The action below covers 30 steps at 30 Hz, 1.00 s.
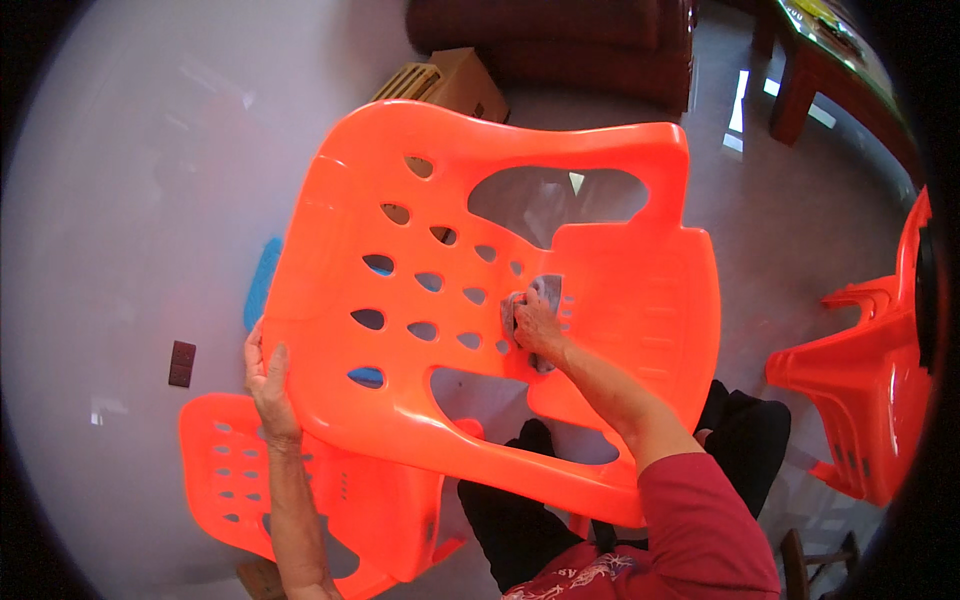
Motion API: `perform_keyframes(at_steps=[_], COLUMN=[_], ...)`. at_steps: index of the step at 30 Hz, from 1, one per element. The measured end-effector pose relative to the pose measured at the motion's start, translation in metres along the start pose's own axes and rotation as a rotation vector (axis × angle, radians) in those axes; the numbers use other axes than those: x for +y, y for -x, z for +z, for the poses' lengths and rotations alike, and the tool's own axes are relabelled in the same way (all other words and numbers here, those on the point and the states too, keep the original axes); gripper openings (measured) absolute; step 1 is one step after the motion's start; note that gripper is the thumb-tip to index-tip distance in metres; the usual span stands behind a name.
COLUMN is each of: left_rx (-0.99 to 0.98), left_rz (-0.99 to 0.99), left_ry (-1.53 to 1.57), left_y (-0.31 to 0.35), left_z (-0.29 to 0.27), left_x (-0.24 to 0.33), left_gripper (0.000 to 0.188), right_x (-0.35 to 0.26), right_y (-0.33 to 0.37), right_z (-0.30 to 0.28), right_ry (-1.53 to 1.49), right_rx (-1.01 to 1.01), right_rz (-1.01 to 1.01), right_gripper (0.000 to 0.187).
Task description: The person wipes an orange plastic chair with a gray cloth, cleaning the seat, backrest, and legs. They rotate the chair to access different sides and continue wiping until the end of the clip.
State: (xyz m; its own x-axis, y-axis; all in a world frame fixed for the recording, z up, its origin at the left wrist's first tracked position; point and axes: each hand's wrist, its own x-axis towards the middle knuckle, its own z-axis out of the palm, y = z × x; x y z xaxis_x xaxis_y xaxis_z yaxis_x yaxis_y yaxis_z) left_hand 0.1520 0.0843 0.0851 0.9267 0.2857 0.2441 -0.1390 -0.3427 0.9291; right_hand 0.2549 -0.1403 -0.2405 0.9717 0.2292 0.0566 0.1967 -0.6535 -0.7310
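An orange-red plastic armchair (640, 290) with teardrop holes in its backrest fills the middle of the view, its backrest toward the left and its seat toward the right. My left hand (268, 385) grips the outer edge of the backrest, fingers behind it and thumb in front. Across the seat reaches my right arm. The right hand (540, 328) is closed on a grey cloth (547, 288), pressed where the backrest meets the seat. Part of the cloth is hidden under the fingers.
Below left stands a second orange-red chair (385, 510), partly behind the first. More orange-red plastic seating (860, 400) is at the right. A blue object (262, 285) shows behind the backrest. Beyond are a cardboard box (470, 85), a dark brown sofa (590, 50) and a glass-topped table (860, 60).
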Motion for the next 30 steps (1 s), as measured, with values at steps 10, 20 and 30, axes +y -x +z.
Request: perform_keyframes(at_steps=[10,20,30], left_rx=[-0.010,0.006,-0.005], left_rz=[0.025,0.004,0.018], left_ry=[-0.003,-0.019,-0.011], left_y=[-0.003,0.000,-0.003], left_z=[0.003,0.001,0.007], left_x=[0.004,-0.003,0.002], left_gripper=[0.045,0.047,0.045], right_x=[-0.036,-0.055,-0.031], right_y=[0.008,0.003,0.008], right_z=[-0.025,-0.022,-0.037], right_ry=[-0.821,-0.329,-0.455], right_rx=[0.039,0.376,0.154], right_rz=[0.311,-0.405,-0.266], right_gripper=[0.022,0.056,0.034])
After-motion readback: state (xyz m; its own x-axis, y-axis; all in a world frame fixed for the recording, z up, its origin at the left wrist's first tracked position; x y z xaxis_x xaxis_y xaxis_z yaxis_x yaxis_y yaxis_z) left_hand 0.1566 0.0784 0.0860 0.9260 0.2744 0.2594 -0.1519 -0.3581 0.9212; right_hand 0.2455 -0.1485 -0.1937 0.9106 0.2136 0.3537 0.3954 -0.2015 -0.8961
